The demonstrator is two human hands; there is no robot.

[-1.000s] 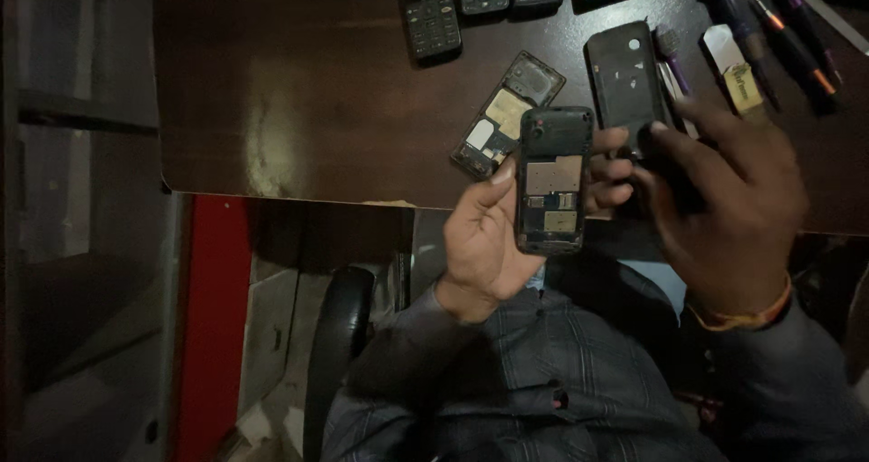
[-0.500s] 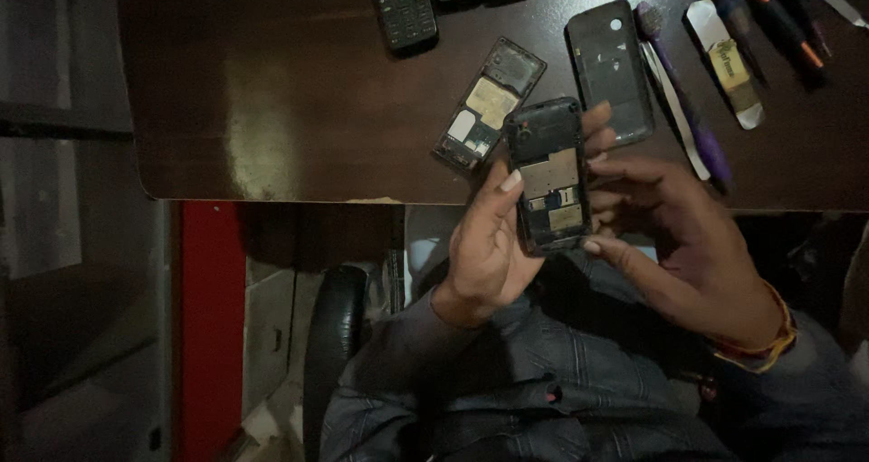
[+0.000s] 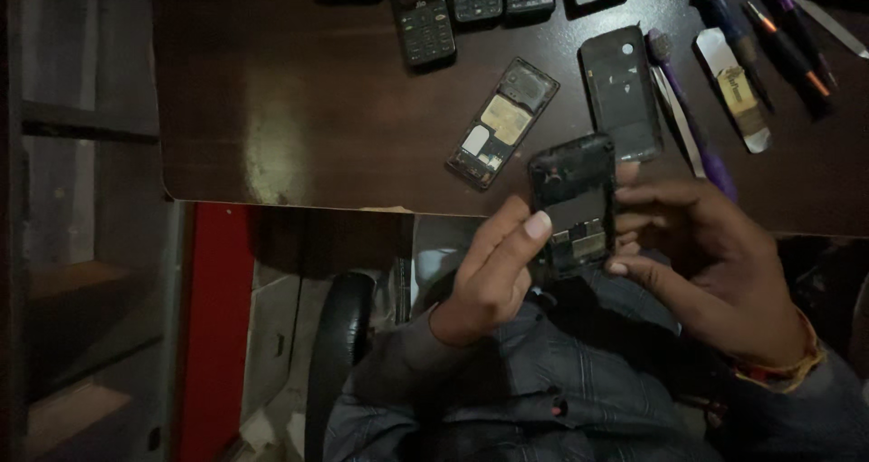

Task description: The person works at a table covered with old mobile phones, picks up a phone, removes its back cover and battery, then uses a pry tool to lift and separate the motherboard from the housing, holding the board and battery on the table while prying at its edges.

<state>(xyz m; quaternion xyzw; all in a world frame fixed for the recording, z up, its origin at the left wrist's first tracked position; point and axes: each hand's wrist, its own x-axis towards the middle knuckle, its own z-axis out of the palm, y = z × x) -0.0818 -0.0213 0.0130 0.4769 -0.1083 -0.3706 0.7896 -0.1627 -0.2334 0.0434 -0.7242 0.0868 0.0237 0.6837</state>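
Single head-worn view, steeply downward, close over desk edge [image 3: 272,195] and lap.

This looks like a small phone repair workshop. A dark wooden table [image 3: 299,109] carries several keypad phones [image 3: 425,23] in a row, an opened phone frame [image 3: 502,123] with its circuit board bare, a loose back cover [image 3: 620,91], and hand tools such as screwdrivers [image 3: 787,37], a brush [image 3: 683,109] and tweezers [image 3: 674,123].

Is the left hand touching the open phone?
Touching. The head view shows the left hand with its thumb pressed on the opened phone's edge.
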